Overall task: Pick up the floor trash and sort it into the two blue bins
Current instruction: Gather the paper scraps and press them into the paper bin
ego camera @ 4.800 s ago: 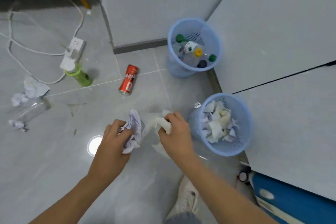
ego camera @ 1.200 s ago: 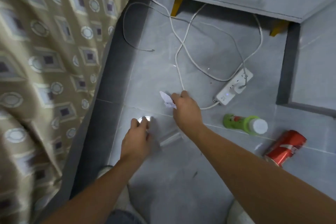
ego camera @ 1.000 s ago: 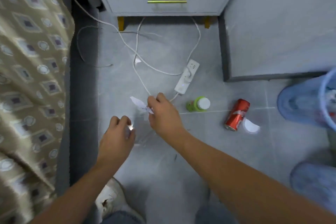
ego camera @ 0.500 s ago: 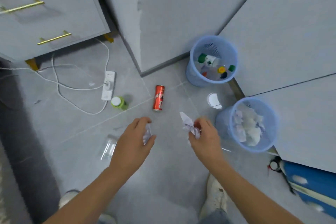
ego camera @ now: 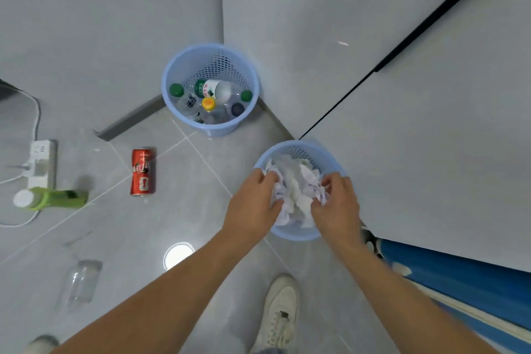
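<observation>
Floor, left to right: green plastic bottle lying; clear plastic bottle lying; red drink can lying. Far blue mesh bin holds bottles. Left hand and right hand each grip crumpled white paper over near blue mesh bin.

Far bin: light blue, mesh-patterned wall; bottle caps inside green, yellow, dark blue. Near bin: same light blue mesh; crumpled paper white. Can: red, white lettering. Bottle: green, white cap. Floor: grey tiles. Shoe: white.
</observation>
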